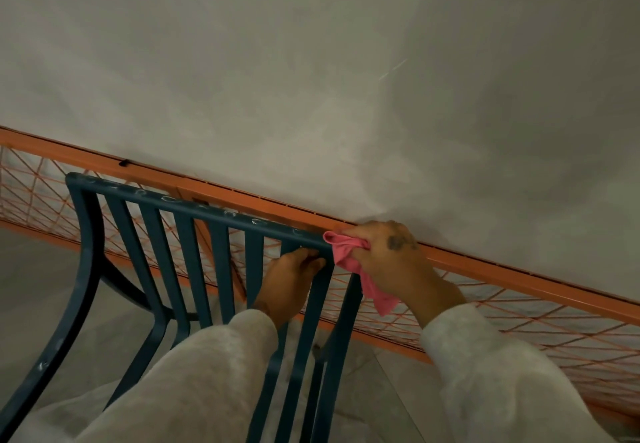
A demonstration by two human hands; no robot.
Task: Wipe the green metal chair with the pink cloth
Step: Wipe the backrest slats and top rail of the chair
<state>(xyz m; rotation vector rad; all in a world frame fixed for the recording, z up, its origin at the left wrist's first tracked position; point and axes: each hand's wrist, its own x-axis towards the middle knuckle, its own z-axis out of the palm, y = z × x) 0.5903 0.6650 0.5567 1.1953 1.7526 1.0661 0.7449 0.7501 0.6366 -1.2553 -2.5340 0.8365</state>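
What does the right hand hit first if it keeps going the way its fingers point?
Likely the chair's top rail. The right hand holds the pink cloth at that rail's right end, fingers pointing left along it. Depth is unclear; the left hand sits just below that line.

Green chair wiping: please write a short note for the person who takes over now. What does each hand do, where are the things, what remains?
Left hand: grips the green chair backrest just below its top rail, steadying it.
Right hand: holds the pink cloth bunched against the right end of the top rail.
Behind the chair: orange mesh fence.
Done: cannot tell from this view.
Left: white marks still show along the top rail; then slats and frame.
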